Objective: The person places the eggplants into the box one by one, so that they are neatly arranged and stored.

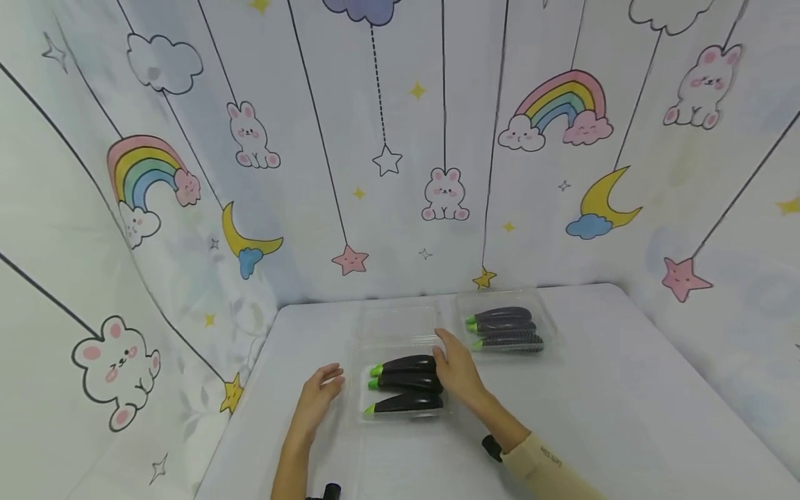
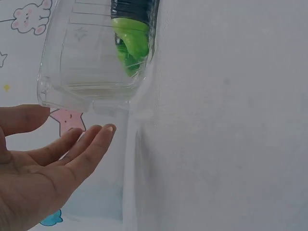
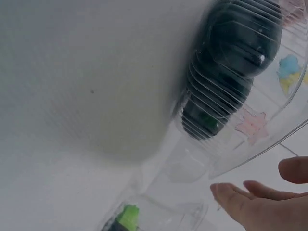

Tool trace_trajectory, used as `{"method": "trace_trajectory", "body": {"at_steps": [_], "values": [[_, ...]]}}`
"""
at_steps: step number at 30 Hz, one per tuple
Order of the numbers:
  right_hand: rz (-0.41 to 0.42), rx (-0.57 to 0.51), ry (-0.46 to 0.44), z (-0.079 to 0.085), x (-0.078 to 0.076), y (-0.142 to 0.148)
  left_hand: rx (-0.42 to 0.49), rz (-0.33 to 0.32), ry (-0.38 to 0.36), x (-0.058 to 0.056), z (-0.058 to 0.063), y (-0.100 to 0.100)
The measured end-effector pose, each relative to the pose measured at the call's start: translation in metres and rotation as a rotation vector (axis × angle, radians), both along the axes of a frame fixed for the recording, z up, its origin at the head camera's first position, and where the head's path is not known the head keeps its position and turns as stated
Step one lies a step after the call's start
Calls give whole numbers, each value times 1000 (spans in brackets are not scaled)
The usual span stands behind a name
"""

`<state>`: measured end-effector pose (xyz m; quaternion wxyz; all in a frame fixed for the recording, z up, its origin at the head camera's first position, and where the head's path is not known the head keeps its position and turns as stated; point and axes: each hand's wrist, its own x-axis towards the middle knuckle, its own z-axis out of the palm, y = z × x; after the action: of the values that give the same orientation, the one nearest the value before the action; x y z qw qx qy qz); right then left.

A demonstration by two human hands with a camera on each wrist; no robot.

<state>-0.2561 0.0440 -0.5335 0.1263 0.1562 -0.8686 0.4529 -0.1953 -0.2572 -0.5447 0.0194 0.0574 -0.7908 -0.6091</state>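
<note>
A clear plastic container lies on the table with its lid folded back behind it. Inside are three dark eggplants, their green stem ends facing left. To the left of the container is my left hand, fingers apart and slightly bent. In the left wrist view that hand is close to the container's corner; whether the thumb touches it I cannot tell. My right hand is by the container's right side, overlapping the eggplants' ends. In the right wrist view its loosely bent fingers hold nothing.
Behind to the right stands a second clear container with three more dark eggplants in it. A white table spreads under everything. Patterned cloth with rabbits, stars and rainbows hangs behind and at the sides.
</note>
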Motion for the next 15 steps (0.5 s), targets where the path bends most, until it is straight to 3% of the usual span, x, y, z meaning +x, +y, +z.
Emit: {"method": "trace_trajectory", "body": {"at_steps": [5, 10, 15], "values": [[-22, 13, -56, -2, -11, -4, 24, -12, -1, -16, 0, -1], [-44, -14, -177, -5, -17, -8, 86, -38, -11, -34, -3, 1], [-34, -53, -214, -7, -21, -9, 117, -13, -23, -53, -8, 5]]}}
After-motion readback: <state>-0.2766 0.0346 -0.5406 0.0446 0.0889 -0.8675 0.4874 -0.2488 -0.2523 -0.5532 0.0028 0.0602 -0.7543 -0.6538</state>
